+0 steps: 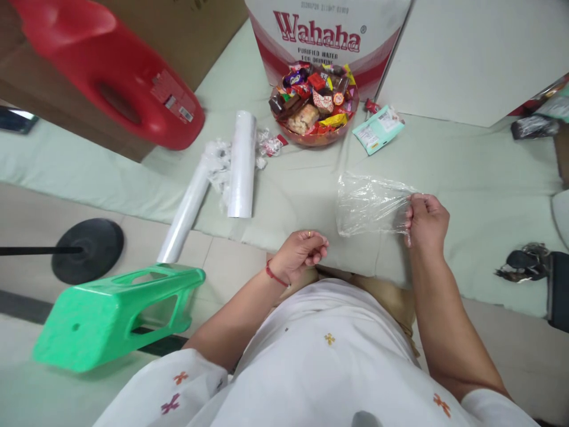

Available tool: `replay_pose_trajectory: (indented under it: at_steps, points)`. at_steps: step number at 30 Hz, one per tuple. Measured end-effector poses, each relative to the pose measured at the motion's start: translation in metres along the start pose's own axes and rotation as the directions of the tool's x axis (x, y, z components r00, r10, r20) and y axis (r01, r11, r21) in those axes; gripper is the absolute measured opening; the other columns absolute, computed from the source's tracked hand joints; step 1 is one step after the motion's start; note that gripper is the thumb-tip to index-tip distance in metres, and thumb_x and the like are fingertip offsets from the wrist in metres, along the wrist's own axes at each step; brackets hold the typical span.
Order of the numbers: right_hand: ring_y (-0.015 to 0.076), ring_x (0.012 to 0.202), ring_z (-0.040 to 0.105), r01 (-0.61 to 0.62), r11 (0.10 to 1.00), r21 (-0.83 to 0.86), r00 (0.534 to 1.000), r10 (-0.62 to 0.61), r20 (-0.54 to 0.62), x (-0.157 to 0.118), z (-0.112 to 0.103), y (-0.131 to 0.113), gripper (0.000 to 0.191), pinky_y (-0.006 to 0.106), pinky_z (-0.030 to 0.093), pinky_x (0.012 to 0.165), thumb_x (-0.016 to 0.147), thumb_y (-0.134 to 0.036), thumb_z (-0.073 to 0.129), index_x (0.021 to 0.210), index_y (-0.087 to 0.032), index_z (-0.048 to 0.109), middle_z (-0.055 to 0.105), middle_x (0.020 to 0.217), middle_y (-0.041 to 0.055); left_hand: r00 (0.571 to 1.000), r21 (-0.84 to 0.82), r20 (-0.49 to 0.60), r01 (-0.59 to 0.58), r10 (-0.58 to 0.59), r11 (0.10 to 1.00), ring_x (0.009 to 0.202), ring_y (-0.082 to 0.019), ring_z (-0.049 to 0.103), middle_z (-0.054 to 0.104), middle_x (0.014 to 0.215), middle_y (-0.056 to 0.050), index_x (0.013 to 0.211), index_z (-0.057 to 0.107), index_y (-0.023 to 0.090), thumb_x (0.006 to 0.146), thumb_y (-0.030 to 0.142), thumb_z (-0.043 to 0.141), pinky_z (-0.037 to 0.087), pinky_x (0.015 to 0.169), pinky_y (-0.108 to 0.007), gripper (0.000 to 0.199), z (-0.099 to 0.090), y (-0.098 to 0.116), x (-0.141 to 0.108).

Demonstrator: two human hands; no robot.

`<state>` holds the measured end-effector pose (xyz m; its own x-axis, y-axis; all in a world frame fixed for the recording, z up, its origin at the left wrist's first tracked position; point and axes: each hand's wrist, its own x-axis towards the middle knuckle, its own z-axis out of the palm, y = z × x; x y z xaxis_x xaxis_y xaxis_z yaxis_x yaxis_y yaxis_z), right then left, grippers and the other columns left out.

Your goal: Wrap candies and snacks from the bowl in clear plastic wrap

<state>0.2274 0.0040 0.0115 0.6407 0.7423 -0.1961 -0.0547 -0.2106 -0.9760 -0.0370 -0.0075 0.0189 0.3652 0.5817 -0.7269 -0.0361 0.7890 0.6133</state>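
My right hand (427, 220) pinches one edge of a clear, crinkled plastic sheet or bag (368, 204); whether it is a sheet or a bag I cannot tell. The plastic spreads leftward from my fingers above the pale cloth. My left hand (303, 252), with a red cord at the wrist, hovers near the table's front edge. Its fingers are curled in, nothing shows between them, and it is apart from the plastic. Left of the plastic, a white plastic roll (242, 166) lies beside a second roll (185, 210) that reaches over the table edge.
Behind stand a bowl of wrapped sweets (313, 139) and a Wahaha carton (329, 29). Also there: a mint-green packet (379, 130), crumpled plastic (217, 160), a red jug (133, 71), a green stool (93, 323) at lower left, and keys (524, 261) at right.
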Motion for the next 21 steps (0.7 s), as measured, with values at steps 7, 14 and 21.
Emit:
replay_pose_trajectory:
  at_steps: [7, 14, 21]
  points:
    - [0.0072, 0.034, 0.039, -0.008, 1.0, 0.025, 1.0, 0.008, 0.018, -0.003, 0.007, 0.009, 0.01, 0.021, 0.023, 0.03, 0.084, -0.03, 0.067, 0.08, -0.021, 0.064, 0.051, 0.053, -0.0076, 0.75, 0.778, 0.041, -0.438, 0.66, 0.45, 0.074, -0.013, 0.058, 0.063, 0.088, -0.002, 0.104, 0.072, 0.018, 0.09, 0.019, 0.059, 0.044, 0.068, -0.025, 0.02, 0.021, -0.009, 0.013]
    - [0.0074, 0.033, 0.039, -0.002, 0.999, 0.032, 0.999, 0.001, 0.032, 0.0, 0.007, 0.015, 0.009, 0.02, 0.025, 0.031, 0.083, -0.029, 0.066, 0.079, -0.021, 0.063, 0.051, 0.051, -0.0078, 0.691, 0.886, 0.44, -0.439, 0.573, -0.151, 0.095, -0.021, 0.057, 0.065, 0.098, -0.006, 0.099, 0.074, 0.022, 0.102, 0.026, 0.049, 0.035, 0.062, -0.029, 0.026, 0.002, -0.007, 0.032]
    - [0.0076, 0.033, 0.039, -0.01, 1.0, -0.005, 0.999, 0.011, 0.043, 0.001, 0.004, 0.014, 0.01, 0.02, 0.023, 0.029, 0.084, -0.031, 0.067, 0.08, -0.021, 0.064, 0.052, 0.052, -0.0078, 0.417, 0.692, 0.607, -0.695, 0.676, -0.193, 0.08, -0.02, 0.052, 0.066, 0.082, -0.007, 0.098, 0.069, 0.02, 0.107, 0.028, 0.04, 0.045, 0.074, -0.033, 0.031, -0.031, -0.006, 0.026]
